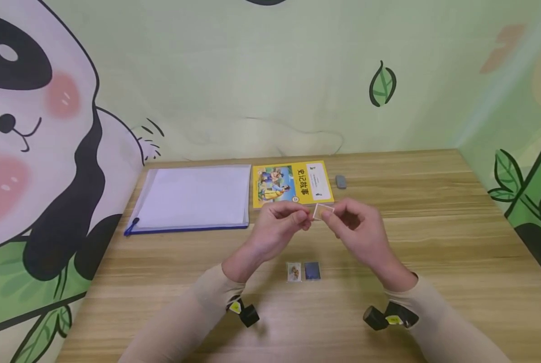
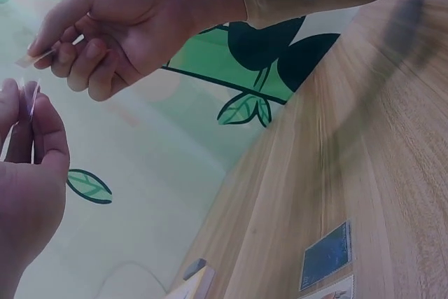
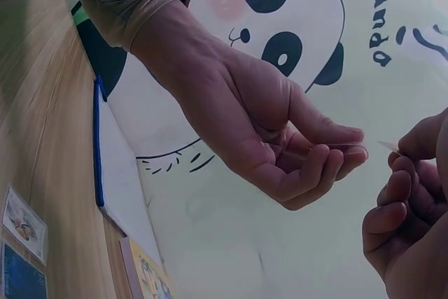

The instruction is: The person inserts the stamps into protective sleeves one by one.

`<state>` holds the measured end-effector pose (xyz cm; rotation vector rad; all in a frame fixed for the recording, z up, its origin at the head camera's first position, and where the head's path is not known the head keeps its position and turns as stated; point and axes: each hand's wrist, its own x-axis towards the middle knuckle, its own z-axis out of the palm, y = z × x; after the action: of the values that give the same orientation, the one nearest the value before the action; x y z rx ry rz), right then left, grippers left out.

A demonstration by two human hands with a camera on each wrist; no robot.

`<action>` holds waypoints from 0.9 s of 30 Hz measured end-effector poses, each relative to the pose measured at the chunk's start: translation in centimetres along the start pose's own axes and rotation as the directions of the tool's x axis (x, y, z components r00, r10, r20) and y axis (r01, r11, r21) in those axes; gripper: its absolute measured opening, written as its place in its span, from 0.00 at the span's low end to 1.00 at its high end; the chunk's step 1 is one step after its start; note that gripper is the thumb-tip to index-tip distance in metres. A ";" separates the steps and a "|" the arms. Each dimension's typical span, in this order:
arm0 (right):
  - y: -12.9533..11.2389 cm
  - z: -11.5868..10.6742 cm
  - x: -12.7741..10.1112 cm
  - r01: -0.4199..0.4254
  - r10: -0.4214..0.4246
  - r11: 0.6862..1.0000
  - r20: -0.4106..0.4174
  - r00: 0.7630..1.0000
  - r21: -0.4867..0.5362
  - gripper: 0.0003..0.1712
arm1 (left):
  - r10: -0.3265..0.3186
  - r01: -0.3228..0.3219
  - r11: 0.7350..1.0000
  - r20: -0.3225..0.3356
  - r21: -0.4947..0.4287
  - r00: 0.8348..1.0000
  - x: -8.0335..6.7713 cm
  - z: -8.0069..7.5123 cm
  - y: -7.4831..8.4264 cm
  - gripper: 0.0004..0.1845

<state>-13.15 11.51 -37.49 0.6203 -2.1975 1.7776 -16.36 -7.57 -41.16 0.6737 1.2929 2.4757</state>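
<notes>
I sit at a light wooden worktop [image 1: 433,242] pushed into a corner. Pale green walls surround me: a big cartoon panda [image 1: 35,141] painted on the left wall, a single leaf [image 1: 382,84] ahead, dark green leaves [image 1: 524,191] on the right. Soft, even light.

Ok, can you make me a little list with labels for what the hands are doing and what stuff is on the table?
left hand: pinches one edge of the small clear plastic card sleeve
right hand: pinches the sleeve's other edge
height: sleeve held above the wooden table
below the hands: two small picture cards, side by side
far side: yellow storybook, clear zip folder with blue edge, small grey eraser
</notes>
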 end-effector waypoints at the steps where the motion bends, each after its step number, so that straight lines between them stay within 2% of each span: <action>1: -0.1 0.0 0.0 0.011 -0.011 1.000 0.000 1.000 -0.008 0.05 | 0.002 -0.002 1.000 0.007 -0.004 1.000 0.0 0.0 0.0 0.06; 12: -0.3 0.1 -0.2 0.072 -0.071 0.996 0.015 0.997 -0.059 0.03 | 0.030 -0.026 0.999 0.080 -0.041 0.996 0.0 -0.3 0.0 0.07; 19: -0.4 0.2 -0.3 0.088 -0.088 0.995 0.012 0.996 -0.041 0.05 | 0.024 -0.020 0.999 0.081 -0.049 0.996 0.0 -0.4 0.0 0.07; 23: -0.4 0.0 -0.2 0.086 -0.087 0.995 -0.011 0.996 -0.058 0.03 | -0.017 0.018 0.999 0.028 -0.028 0.999 -0.1 -0.3 0.1 0.07; 27: -0.3 -0.1 -0.1 0.074 -0.077 0.995 -0.039 0.996 -0.067 0.04 | -0.100 0.103 0.994 -0.097 0.027 0.990 -0.1 -0.1 0.2 0.09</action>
<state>-12.92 11.56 -37.28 0.6377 -2.1661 1.6589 -16.31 -7.84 -41.09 0.4889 1.3680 2.4361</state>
